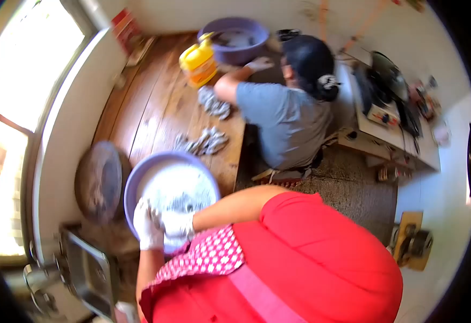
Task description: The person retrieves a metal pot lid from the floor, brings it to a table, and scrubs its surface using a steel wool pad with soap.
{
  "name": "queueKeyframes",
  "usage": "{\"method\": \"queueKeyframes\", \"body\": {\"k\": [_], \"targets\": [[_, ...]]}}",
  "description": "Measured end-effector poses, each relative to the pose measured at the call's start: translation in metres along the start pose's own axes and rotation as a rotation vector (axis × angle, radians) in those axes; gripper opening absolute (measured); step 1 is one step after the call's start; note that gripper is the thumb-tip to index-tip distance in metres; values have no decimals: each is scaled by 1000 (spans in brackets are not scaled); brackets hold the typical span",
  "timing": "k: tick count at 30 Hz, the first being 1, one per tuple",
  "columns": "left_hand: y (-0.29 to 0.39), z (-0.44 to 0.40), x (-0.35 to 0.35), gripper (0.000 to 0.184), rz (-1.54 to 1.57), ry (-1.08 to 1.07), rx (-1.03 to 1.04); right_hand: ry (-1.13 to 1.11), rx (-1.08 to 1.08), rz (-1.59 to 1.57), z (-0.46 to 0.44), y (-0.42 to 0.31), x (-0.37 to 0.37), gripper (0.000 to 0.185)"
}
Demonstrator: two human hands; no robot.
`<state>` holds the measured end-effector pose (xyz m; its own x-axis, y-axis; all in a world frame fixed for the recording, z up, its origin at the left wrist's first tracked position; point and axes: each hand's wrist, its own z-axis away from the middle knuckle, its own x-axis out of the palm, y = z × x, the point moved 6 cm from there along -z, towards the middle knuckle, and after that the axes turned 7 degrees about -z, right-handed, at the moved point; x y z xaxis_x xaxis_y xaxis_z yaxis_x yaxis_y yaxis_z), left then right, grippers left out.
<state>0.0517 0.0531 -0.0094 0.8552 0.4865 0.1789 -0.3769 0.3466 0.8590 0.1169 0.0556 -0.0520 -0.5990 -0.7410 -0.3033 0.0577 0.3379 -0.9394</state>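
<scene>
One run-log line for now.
left hand, right hand: close together at sudsy tub | cloths, yellow jug: on table | co-worker: by far tub

A bright window [39, 59] spans the left wall, with a metal sink [91, 274] near it. A red box [127, 31] is at the far end of the wooden counter [152, 91]. A co-worker [286, 118] in a grey shirt is beside the counter, and a stove [382, 114] rests on a pale table [424, 153] to the right.
</scene>
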Motion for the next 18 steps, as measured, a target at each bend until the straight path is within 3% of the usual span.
{"method": "queueKeyframes", "body": {"k": [1, 3, 5, 7, 9, 11, 12, 13, 15, 17, 18], "targets": [[-12, -13, -12, 5, 52, -43, 31, 26, 8, -84, -3, 25, 18, 24], [-25, -23, 0, 6, 83, 115, 44, 85, 156, -61, 14, -9, -33, 20], [-21, -31, -1, 4, 126, 65, 75, -191, 397, 109, 5, -22, -52, 23], [-27, -24, -4, 3, 177, 270, 91, -102, 326, 140, 7, -13, -44, 29], [-41, -6, -32, 11, 124, 297, 37, -69, 307, 208, 21, -13, -26, 48], [-30, 11, -28, 19, 98, 300, 38, -44, 336, 86, 18, -34, -38, 57], [-31, 21, -24, 25, 44, 225, 73, -105, 367, 14, 21, -36, -38, 74], [-35, 25, -28, 25, 50, 245, 65, -126, 370, 8, 27, -33, -39, 74], [-25, 29, -42, 29, 133, 259, 222, -245, 66, -11, 30, -48, -38, 84], [-24, 39, -75, 22, 220, 412, 119, -355, 19, 9, 39, -38, -55, 82], [-20, 42, -93, 20, 235, 375, 127, -268, -142, 163, 41, -36, -71, 58]]}}
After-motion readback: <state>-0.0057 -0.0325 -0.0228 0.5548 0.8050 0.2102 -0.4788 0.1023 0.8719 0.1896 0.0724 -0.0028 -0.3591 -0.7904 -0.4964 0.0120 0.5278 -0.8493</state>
